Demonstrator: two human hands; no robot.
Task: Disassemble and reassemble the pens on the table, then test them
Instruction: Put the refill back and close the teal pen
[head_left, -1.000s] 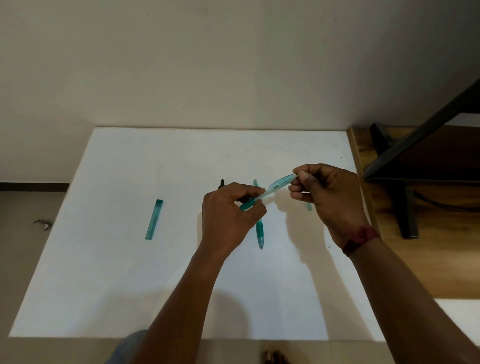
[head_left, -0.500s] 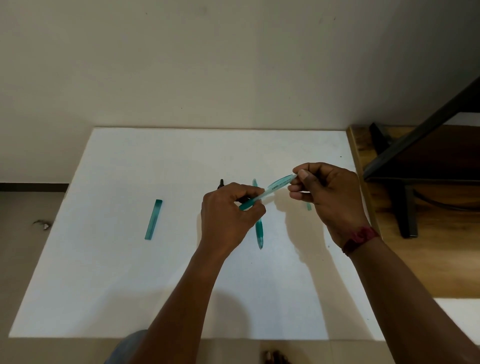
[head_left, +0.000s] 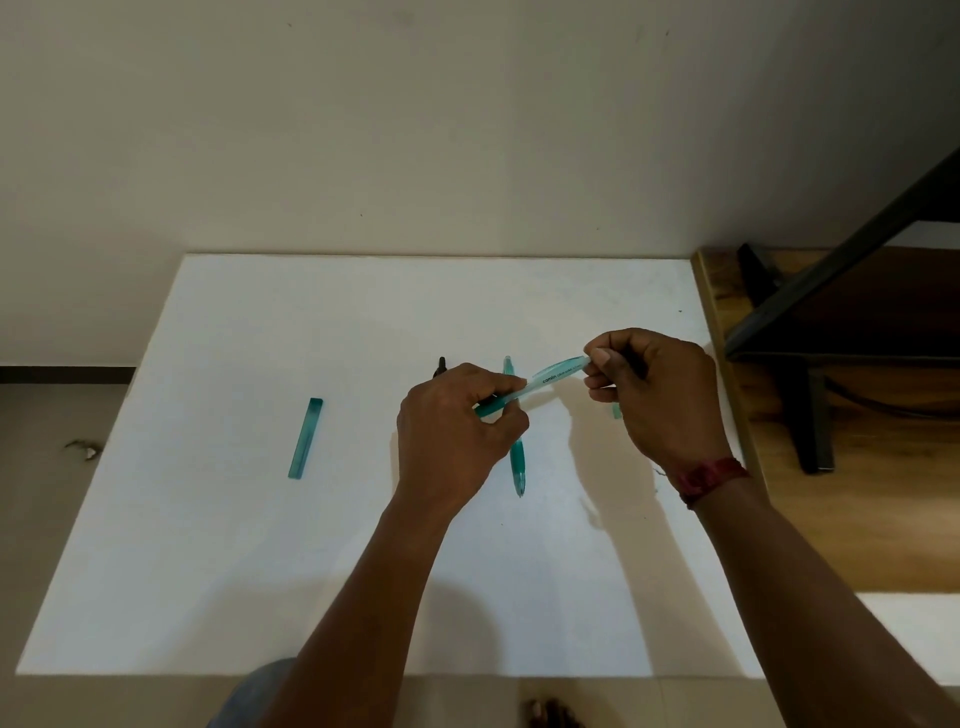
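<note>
Pen first: it hangs above the desk, bridging the gap between your hands, tilted so its pale printed end rises toward your right. Your left hand has fingers and thumb curled round the darker green end. Your right hand pinches the pale end between thumb and fingertips, with the other fingers folded in.

Below the held pen, just to the inner side of your left hand, a second pen lies flat on the desk with its tip toward you; it looks whole. Just beyond your left hand a small black piece pokes out, and you cannot tell from here what it is. Under your right hand a short green bit peeps out, mostly hidden. Well off to the outer side of your left hand lies a long green piece, apart from everything else.

Judging by the grip, you are working the joint of the barrel, one half against the other. Whether it is coming apart or going together does not show. The next move calls for turning the halves in opposite senses while keeping them in one line. Hold the pen low over the desk, since a refill or spring could slip out and roll away.
</note>
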